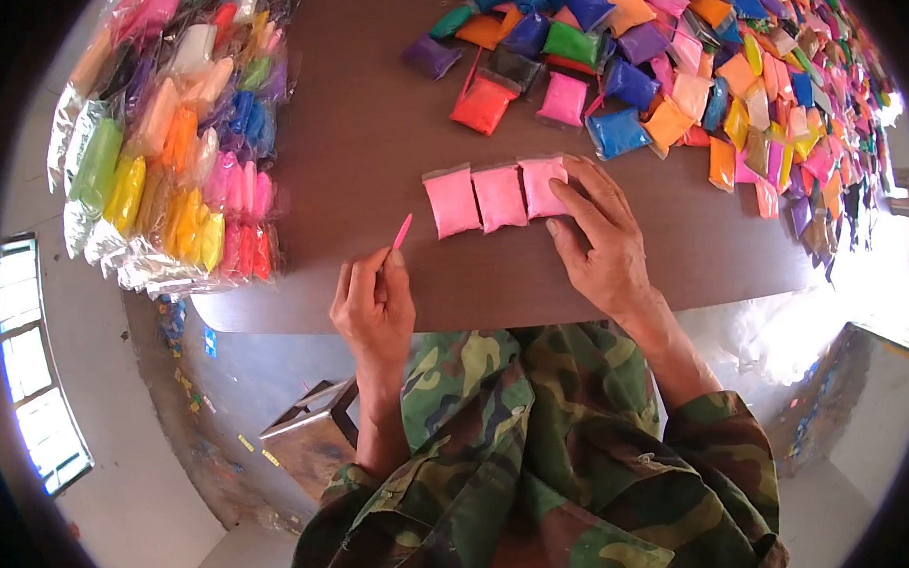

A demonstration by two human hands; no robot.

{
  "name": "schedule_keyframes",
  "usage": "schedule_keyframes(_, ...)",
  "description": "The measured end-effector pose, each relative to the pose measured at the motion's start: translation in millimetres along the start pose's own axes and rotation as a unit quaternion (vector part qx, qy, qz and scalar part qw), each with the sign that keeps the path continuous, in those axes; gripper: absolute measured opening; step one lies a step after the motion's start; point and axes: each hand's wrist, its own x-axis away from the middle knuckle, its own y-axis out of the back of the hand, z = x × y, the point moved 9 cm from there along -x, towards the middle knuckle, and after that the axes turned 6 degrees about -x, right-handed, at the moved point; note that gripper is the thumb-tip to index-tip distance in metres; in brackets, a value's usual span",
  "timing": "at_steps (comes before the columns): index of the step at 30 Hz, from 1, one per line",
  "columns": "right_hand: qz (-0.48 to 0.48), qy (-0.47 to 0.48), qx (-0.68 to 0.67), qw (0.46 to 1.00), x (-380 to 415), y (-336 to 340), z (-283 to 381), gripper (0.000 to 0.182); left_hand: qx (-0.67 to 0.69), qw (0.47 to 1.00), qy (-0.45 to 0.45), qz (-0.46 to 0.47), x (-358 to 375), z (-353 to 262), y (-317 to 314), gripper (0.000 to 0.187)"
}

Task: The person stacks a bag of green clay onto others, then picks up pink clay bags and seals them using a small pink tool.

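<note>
Three small clear packets of pink stuff lie side by side on the brown table: a left packet (451, 202), a middle packet (501, 197) and a right packet (541, 187). My left hand (374, 299) is closed, pinching a thin pink pointed stick (403, 230) between thumb and finger, left of the row. My right hand (608, 234) grips the right packet, its fingers at the upper and right edges and the thumb by the lower edge. The other fingertips are partly hidden behind the hand.
A big heap of colourful packets (632, 85) covers the table's (360, 110) far right. Bundles of longer bagged pieces (179, 134) lie along the left. The table's front edge is close to my body, and a wooden stool (314, 434) stands below it.
</note>
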Motion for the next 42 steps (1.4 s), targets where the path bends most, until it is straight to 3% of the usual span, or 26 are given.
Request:
schedule_keyframes(6, 0.018, 0.038, 0.047, 0.998, -4, -6, 16, 0.048, 0.002, 0.992, -0.124, -0.025, -23, -31, -39, 0.012)
schedule_keyframes(21, -0.023, 0.04, 0.04, 0.998, -13, -28, 23, 0.047, 0.015, 0.976, -0.217, 0.021, -29, -51, -60, 0.013)
schedule_keyframes(26, -0.016, 0.028, 0.025, 0.999, -10, -26, 21, 0.058, 0.019, 0.975, -0.22, 0.018, -25, -49, -61, 0.012)
schedule_keyframes(30, -0.015, 0.012, -0.003, 1.0, -7, -13, 18, 0.067, 0.064, 0.981, -0.181, 0.008, -26, -41, -57, 0.011)
schedule_keyframes(33, -0.046, -0.007, -0.038, 0.998, 1, 14, 8, 0.062, 0.08, 0.986, -0.14, -0.029, -24, -30, -43, 0.012)
schedule_keyframes(38, -0.061, -0.04, 0.022, 0.997, 34, 47, -20, 0.052, 0.049, 0.997, -0.008, -0.052, -7, 24, -20, 0.015)
schedule_keyframes(42, -0.044, -0.013, 0.02, 0.999, 21, 43, -11, 0.051, 0.003, 0.998, -0.013, -0.057, 1, 29, -15, 0.014)
